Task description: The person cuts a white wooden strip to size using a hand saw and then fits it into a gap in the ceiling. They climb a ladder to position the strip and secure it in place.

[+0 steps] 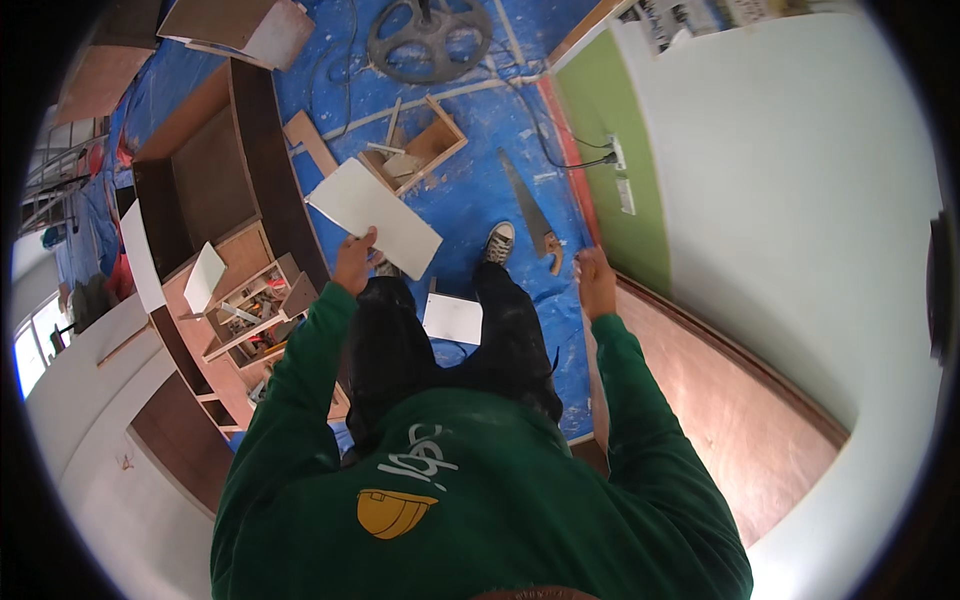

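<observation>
My left hand (355,262) grips the lower left edge of a white rectangular board (380,215), held tilted over the blue floor sheet. My right hand (595,280) has curled fingers beside the wall, by the upper end of a copper-brown panel (730,400); I cannot make out whether they hold anything. A handsaw (540,225) with a wooden handle lies just left and above that hand. An open wooden box (435,138) with offcuts lies beyond the white board. A smaller white panel (452,318) is on the floor between my legs, near my sneaker (499,243).
At left stands a dark wooden cabinet (190,170) beside wooden trays of tools (255,310). A grey spoked wheel (428,60) and black cables sit at the top. The green-and-white wall (635,240) with plugged-in cords runs along the right. More boards (240,30) are at upper left.
</observation>
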Demonstrator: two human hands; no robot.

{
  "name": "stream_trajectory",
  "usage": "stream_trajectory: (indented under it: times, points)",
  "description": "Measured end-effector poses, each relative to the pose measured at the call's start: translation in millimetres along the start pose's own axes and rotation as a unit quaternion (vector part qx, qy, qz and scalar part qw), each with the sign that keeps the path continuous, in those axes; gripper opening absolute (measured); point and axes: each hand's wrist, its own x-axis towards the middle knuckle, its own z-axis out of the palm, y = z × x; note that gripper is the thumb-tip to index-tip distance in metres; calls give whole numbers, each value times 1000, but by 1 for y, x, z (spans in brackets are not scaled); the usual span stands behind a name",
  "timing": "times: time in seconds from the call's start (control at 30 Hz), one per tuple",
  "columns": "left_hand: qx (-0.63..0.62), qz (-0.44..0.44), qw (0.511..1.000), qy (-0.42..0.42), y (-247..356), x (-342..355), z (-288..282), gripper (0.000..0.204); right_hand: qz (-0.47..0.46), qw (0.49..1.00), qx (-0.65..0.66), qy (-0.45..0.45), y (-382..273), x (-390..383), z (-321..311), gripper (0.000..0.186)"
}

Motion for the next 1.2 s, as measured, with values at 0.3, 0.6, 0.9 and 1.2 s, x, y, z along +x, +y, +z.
stream_trajectory:
  times: [0.3, 0.6, 0.9, 1.2]
  points:
    - [103, -47, 991, -76, -84, 197, 25, 37, 125, 969, 163, -135, 9, 78, 236, 28]
    - [129, 12, 988, -81, -95, 294, 52, 47, 4, 985, 124, -124, 26, 172, 316, 30]
    - [168, 109, 970, -137, -89, 319, 86, 48, -116, 960, 251, -34, 15, 205, 302, 48]
    - [33, 175, 984, -24, -119, 306, 59, 30, -190, 935, 209, 212, 83, 169, 195, 49]
